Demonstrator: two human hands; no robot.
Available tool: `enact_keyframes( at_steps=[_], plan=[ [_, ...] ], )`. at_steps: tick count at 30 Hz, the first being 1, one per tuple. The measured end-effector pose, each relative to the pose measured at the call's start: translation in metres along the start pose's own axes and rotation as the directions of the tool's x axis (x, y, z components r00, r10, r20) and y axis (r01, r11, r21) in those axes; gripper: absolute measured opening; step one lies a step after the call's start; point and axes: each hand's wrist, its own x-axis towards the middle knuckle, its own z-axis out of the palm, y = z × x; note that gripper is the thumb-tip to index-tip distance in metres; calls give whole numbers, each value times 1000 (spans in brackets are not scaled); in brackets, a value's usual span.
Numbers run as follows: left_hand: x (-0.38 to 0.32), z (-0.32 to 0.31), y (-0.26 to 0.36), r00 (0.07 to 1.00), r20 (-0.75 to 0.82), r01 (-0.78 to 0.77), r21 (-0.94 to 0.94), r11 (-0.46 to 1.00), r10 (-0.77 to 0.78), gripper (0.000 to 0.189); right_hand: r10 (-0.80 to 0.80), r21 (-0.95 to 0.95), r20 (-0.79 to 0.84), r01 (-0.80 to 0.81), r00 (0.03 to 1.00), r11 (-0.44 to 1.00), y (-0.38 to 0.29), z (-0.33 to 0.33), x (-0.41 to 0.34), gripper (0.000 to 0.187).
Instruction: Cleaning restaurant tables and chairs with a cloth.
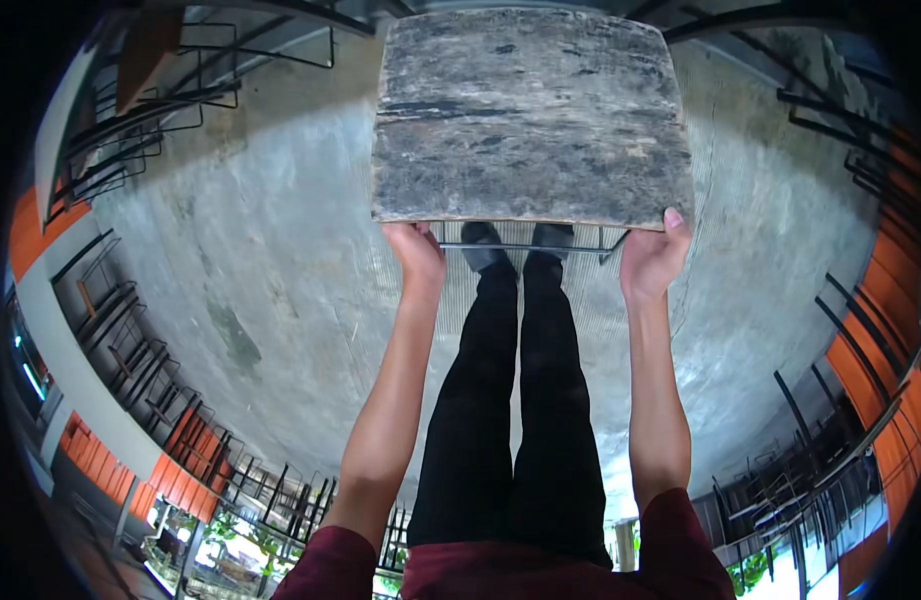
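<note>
A worn grey wooden board (531, 127), like a small table top, lies flat in front of me with a thin metal frame (520, 246) beneath its near edge. Its near left corner is gripped by my left hand (419, 251), whose fingers go under the board and are partly hidden. At the near right corner my right hand (655, 255) holds on, thumb on the upper face and the other fingers out of sight below. Both forearms reach straight out from my body.
Concrete floor (280, 225) surrounds my dark shoes (481, 244). Stacked metal-framed chairs or tables (130, 337) line the left side. More dark metal frames (858, 337) stand along the right, by orange panels (888, 277). Dark metal bars cross beyond the board.
</note>
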Motion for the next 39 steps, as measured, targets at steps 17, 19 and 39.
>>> enact_keyframes(
  at_steps=[17, 19, 39],
  plan=[
    [35, 52, 81, 853, 250, 157, 715, 681, -458, 70, 473, -494, -28, -423, 881, 760, -40, 0, 48, 55],
    [23, 60, 74, 944, 182, 19, 802, 597, -275, 71, 340, -791, -102, -284, 935, 542, -36, 13, 51, 50],
    [91, 141, 70, 950, 299, -296, 767, 569, 90, 75, 18, -827, 140, 106, 990, 552, -29, 39, 157, 61]
  ],
)
